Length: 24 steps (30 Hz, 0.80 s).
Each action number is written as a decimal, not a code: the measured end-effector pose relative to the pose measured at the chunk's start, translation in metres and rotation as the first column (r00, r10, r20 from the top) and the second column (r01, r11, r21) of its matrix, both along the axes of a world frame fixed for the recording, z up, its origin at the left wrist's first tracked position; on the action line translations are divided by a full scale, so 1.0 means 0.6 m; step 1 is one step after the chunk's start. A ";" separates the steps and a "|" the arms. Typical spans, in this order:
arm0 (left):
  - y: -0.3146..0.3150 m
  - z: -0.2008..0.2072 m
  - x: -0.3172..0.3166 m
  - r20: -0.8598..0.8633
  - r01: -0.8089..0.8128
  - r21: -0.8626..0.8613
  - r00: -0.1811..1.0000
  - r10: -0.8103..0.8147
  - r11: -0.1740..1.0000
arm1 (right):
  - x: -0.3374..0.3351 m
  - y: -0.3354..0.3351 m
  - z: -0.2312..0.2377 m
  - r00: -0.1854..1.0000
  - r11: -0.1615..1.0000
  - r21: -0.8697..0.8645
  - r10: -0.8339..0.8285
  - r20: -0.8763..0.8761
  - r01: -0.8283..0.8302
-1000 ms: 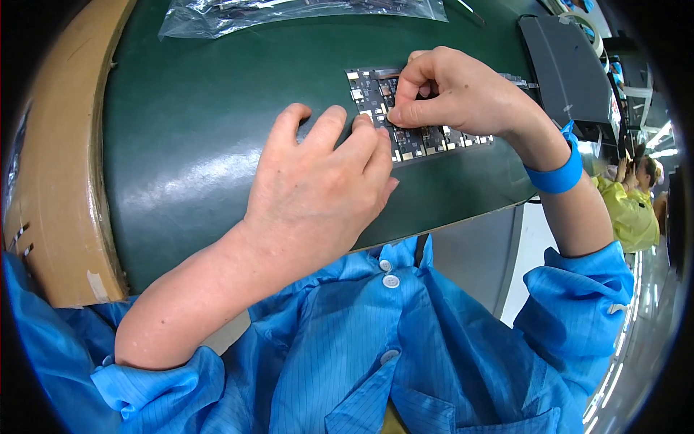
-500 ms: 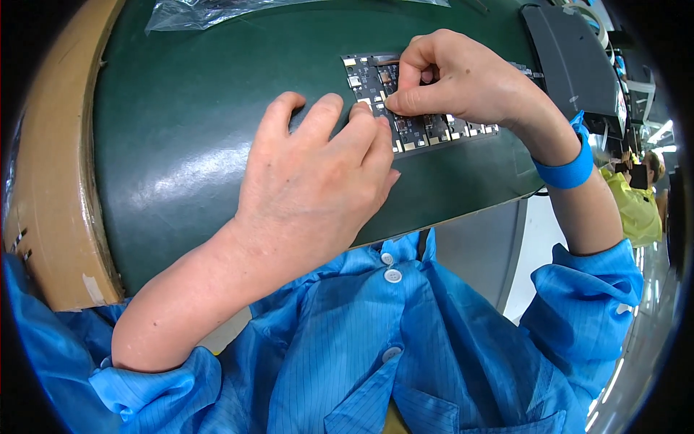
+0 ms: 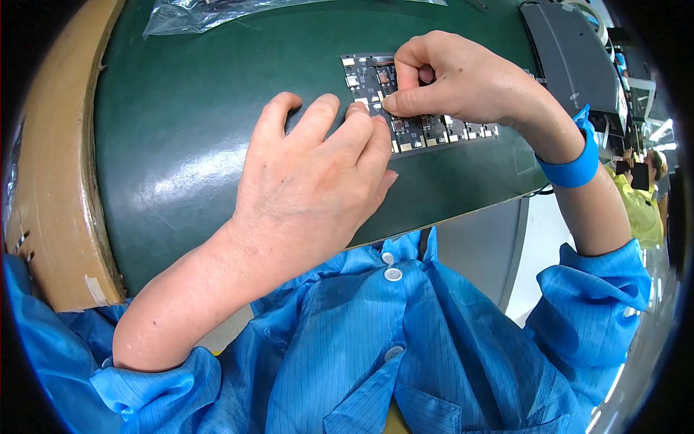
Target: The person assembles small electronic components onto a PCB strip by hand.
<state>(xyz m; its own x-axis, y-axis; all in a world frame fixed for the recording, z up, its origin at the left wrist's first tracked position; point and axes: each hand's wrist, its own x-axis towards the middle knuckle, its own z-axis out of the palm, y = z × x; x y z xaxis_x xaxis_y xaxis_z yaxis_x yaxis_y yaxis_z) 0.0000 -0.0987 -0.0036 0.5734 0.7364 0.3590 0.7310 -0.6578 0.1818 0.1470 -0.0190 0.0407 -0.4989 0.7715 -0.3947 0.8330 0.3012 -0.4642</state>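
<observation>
Where both hands' fingers (image 3: 361, 119) meet lies the circuit board strip (image 3: 434, 130).

A dark circuit-board panel (image 3: 423, 129) with small gold pads lies flat beneath the right hand (image 3: 463, 79), its near-left edge touching the left hand's (image 3: 311, 181) fingertips.

Head camera looks steeply down, close over the green mat (image 3: 188, 145).
</observation>
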 end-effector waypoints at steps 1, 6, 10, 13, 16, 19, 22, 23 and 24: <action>0.000 0.000 0.000 0.013 0.007 -0.020 1.000 -0.007 1.000 | -0.001 -0.001 0.000 1.000 1.000 0.030 0.007 0.006 -0.007; 0.000 0.000 0.001 0.028 0.012 -0.022 1.000 -0.011 1.000 | 0.001 -0.003 -0.001 0.999 1.000 -0.010 -0.022 -0.028 0.021; -0.001 0.003 0.001 0.011 0.010 -0.030 1.000 -0.010 1.000 | 0.002 -0.001 -0.004 0.998 0.999 -0.025 -0.032 -0.054 0.031; 0.002 0.003 0.002 0.011 0.023 -0.039 1.000 -0.022 0.999 | 0.003 0.001 -0.006 0.999 1.000 -0.026 -0.015 -0.031 0.015; 0.004 0.003 0.004 -0.011 0.024 -0.026 1.000 -0.024 0.999 | 0.004 0.001 -0.010 0.998 0.998 -0.038 -0.048 -0.050 0.046; 0.009 0.006 0.005 -0.009 0.035 -0.029 0.999 -0.036 0.999 | 0.004 0.000 -0.005 0.996 0.998 -0.017 -0.061 -0.066 0.060; 0.011 0.015 0.003 -0.018 0.048 -0.024 0.999 -0.048 0.999 | 0.002 0.000 0.002 0.994 0.997 -0.042 -0.071 -0.079 0.067; 0.009 0.017 0.003 -0.020 0.047 -0.013 0.999 -0.047 0.999 | 0.003 0.000 0.002 0.994 0.997 -0.031 -0.069 -0.081 0.066; 0.006 0.017 0.003 -0.015 0.052 -0.048 0.999 -0.052 0.998 | 0.006 0.000 -0.003 0.996 0.999 -0.044 -0.030 -0.085 0.026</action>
<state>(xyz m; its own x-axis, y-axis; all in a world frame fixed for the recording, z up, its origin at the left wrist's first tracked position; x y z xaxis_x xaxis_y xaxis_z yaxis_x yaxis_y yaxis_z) 0.0020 -0.0949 0.0067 0.6169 0.7214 0.3148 0.6992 -0.6859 0.2017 0.1507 -0.0188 0.0390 -0.5108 0.7691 -0.3841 0.7973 0.2568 -0.5462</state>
